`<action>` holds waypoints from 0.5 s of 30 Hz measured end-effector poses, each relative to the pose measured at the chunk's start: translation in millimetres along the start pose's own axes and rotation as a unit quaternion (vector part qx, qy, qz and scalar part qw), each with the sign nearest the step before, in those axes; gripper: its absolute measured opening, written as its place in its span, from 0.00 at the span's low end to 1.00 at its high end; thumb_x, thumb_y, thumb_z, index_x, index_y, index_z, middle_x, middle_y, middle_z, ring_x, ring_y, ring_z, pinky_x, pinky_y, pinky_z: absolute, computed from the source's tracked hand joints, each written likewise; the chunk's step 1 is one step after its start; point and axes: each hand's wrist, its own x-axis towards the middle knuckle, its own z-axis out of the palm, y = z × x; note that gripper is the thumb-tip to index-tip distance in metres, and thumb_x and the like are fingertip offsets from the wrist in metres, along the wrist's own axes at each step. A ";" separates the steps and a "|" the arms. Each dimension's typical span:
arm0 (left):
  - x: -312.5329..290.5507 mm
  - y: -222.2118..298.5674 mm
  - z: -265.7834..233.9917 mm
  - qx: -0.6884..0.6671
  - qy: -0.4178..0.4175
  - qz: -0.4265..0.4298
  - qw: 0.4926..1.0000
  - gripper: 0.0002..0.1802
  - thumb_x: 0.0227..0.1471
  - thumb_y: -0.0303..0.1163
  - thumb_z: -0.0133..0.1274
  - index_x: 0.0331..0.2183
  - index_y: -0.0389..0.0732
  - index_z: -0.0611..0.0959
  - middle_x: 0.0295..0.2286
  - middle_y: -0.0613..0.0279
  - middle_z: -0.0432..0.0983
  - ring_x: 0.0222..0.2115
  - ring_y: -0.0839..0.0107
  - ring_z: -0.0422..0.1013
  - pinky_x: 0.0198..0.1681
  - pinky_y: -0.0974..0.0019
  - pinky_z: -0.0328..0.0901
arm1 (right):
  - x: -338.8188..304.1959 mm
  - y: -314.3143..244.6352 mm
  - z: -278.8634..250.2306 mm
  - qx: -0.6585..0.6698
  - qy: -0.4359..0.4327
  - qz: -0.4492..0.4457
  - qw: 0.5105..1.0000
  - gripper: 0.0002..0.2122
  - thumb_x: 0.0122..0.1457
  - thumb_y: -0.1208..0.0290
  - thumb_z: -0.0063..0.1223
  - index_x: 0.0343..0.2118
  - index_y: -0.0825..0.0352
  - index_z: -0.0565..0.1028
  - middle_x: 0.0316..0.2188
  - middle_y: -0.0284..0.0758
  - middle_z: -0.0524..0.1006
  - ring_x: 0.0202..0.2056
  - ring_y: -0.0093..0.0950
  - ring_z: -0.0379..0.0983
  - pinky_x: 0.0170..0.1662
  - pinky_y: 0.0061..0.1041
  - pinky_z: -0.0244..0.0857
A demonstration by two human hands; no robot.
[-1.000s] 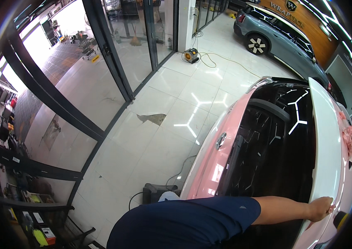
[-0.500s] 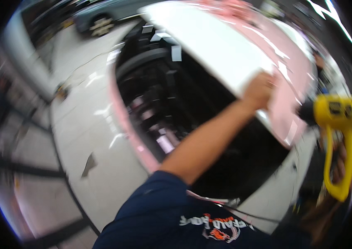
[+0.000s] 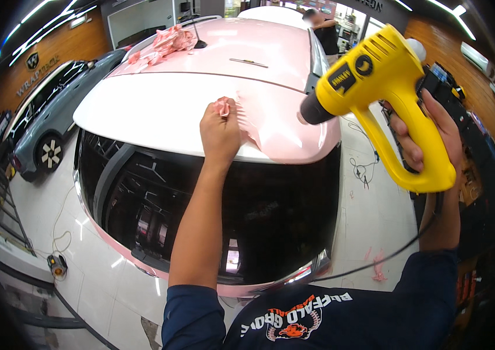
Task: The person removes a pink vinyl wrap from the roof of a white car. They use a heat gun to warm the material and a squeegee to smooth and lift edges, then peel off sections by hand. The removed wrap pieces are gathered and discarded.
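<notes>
My left hand (image 3: 220,134) is closed on a crumpled bunch of pink vinyl film, held over the white rear spoiler (image 3: 142,105) of a car. From that fist the pink film (image 3: 282,125) runs wrinkled to the right, where it lies smooth on the spoiler's right end. My right hand (image 3: 443,131) is wrapped around the handle of a yellow heat gun (image 3: 384,87). Its black nozzle points left, toward the film-covered end of the spoiler. Below the spoiler spreads the dark rear window (image 3: 282,221).
Crumpled pink film (image 3: 163,49) lies on the car's pink roof (image 3: 259,44), by the antenna. The heat gun's black cord (image 3: 370,263) trails past my body. Pink scraps (image 3: 379,268) lie on the floor. A grey car (image 3: 78,96), a tool cart (image 3: 475,131) and another person (image 3: 326,41) are around.
My view has swung round to face the car's rear squarely. The heat gun has come from the right edge toward the spoiler. The film in my left fist now shows clearly.
</notes>
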 end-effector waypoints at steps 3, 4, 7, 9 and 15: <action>-1.3 -5.2 -3.4 0.017 -0.004 0.001 1.000 0.12 0.60 0.31 0.49 0.34 0.29 0.78 0.27 0.54 0.75 0.28 0.69 0.69 0.35 0.67 0.65 | 19.7 5.1 12.0 -0.034 0.069 -0.016 0.997 0.25 0.66 0.48 0.33 0.38 0.71 0.71 0.20 0.38 0.75 0.16 0.25 0.75 0.22 0.20 0.73; -1.8 -6.3 -7.8 0.018 -0.006 -0.004 1.000 0.12 0.60 0.31 0.49 0.34 0.29 0.78 0.26 0.54 0.75 0.28 0.70 0.69 0.35 0.67 0.65 | 29.5 5.6 1.7 -0.042 0.050 -0.001 0.998 0.25 0.66 0.48 0.35 0.37 0.71 0.71 0.20 0.37 0.75 0.16 0.25 0.74 0.21 0.20 0.72; -0.1 -5.4 2.0 -0.001 -0.012 -0.014 1.000 0.12 0.60 0.31 0.48 0.33 0.30 0.78 0.28 0.52 0.75 0.29 0.66 0.70 0.36 0.66 0.65 | 41.2 -1.1 -11.9 -0.082 0.074 0.012 0.994 0.26 0.64 0.46 0.39 0.36 0.72 0.72 0.21 0.37 0.76 0.17 0.24 0.74 0.21 0.20 0.71; -1.3 -5.0 14.4 -0.013 -0.020 0.004 1.000 0.13 0.60 0.30 0.46 0.31 0.29 0.78 0.31 0.47 0.76 0.30 0.58 0.73 0.36 0.62 0.66 | 46.8 -7.4 -8.4 -0.031 0.038 0.025 0.998 0.23 0.64 0.51 0.39 0.39 0.73 0.71 0.24 0.38 0.76 0.21 0.27 0.75 0.24 0.24 0.72; 13.0 -31.7 -41.2 0.095 -0.037 0.005 0.995 0.16 0.58 0.39 0.50 0.32 0.33 0.78 0.28 0.50 0.77 0.29 0.54 0.73 0.37 0.58 0.67 | 158.9 23.7 109.8 -0.105 -0.049 -0.143 0.983 0.16 0.60 0.60 0.42 0.43 0.69 0.65 0.30 0.39 0.72 0.24 0.29 0.73 0.25 0.29 0.72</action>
